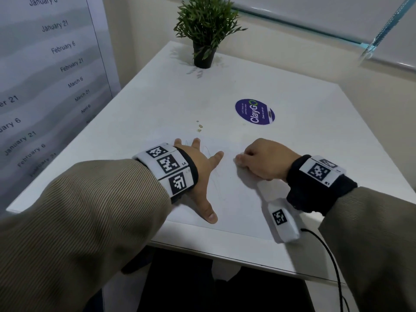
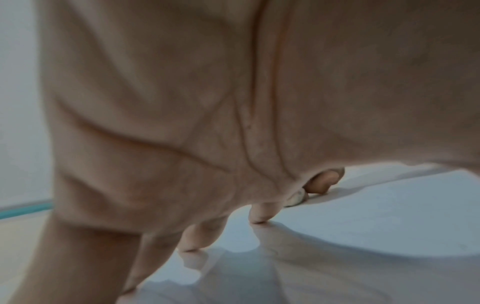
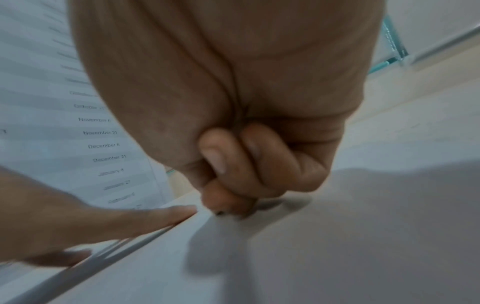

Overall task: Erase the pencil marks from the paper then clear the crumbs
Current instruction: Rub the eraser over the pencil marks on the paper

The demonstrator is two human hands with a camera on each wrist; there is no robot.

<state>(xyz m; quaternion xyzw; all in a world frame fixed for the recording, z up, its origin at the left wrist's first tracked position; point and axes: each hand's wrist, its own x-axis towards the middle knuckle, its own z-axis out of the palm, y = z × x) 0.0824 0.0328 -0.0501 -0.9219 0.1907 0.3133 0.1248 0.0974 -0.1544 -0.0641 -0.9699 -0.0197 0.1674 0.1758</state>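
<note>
A white sheet of paper (image 1: 234,199) lies on the white table (image 1: 157,97), near its front edge. Faint pencil loops (image 1: 208,152) show on the paper between my hands. My left hand (image 1: 206,177) lies flat on the sheet's left part, fingers spread and pressing down; the left wrist view shows its fingertips (image 2: 259,218) touching the paper. My right hand (image 1: 261,161) is curled, and its fingertips pinch a small whitish eraser (image 2: 296,198) against the paper, just right of my left index finger. Several small greenish bits (image 1: 199,126) lie on the table beyond the sheet.
A potted green plant (image 1: 203,30) stands at the table's far end. A purple round sticker (image 1: 255,111) is stuck flat to the tabletop, right of centre. A printed date banner (image 1: 45,64) hangs along the left side. A black cable (image 1: 333,262) trails off my right wrist.
</note>
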